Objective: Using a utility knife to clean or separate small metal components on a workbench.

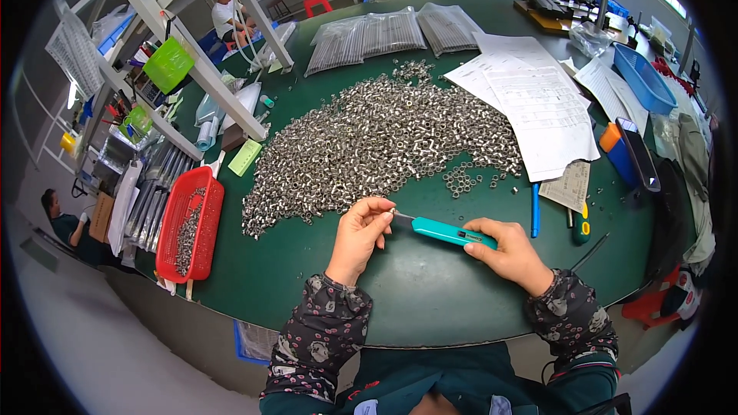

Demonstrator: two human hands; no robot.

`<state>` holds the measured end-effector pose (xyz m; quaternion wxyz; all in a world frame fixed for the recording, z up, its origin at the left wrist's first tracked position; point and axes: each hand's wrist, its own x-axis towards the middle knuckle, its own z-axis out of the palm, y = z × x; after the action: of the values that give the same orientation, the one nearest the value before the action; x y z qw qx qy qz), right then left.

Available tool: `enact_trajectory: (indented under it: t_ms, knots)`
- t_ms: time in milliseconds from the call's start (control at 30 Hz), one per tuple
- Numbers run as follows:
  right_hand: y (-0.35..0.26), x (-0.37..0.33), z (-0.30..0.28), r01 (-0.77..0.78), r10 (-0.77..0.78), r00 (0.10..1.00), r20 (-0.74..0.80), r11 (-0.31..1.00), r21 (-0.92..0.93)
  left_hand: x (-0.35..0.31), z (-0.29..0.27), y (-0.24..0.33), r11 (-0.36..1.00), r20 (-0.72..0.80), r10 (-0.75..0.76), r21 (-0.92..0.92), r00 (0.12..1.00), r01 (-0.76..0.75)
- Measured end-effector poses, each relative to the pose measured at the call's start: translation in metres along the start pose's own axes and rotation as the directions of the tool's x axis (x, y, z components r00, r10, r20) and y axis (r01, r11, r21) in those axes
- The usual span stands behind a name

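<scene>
My right hand [507, 252] is closed round a teal utility knife [446, 230], its blade pointing left. The fingers of my left hand [361, 234] pinch a small metal ring [393, 211], partly hidden by the fingertips, right at the blade's tip. Beyond both hands spreads a big heap of small silvery metal rings [369, 138] on the green table [415, 300]. A few stray rings [461, 180] lie off the heap's near right side.
On the left stands a red basket [201, 246] with rings in it. Bagged metal rods [392, 31] lie at the back. Papers [538, 100], a blue pen [535, 211], a phone [638, 155] and a screwdriver [582, 227] lie at the right. A shelf post [215, 77] rises back left.
</scene>
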<state>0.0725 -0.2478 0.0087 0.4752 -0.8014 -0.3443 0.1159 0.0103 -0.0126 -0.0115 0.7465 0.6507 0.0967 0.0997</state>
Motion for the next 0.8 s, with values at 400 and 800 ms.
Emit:
enact_trajectory:
  t_ms: [400, 800]
  knots:
    - [0.002, 0.001, -0.01, 0.133, -0.124, 0.904, -0.41, 0.991, -0.007, 0.003, 0.003, 0.001, 0.939, 0.073, -0.132, -0.31, 0.989, 0.148]
    - [0.001, 0.0, -0.016, 0.112, 0.023, 0.879, -0.476, 0.961, 0.253, 0.034, 0.06, 0.012, 0.936, 0.149, -0.349, 0.017, 0.925, 0.351]
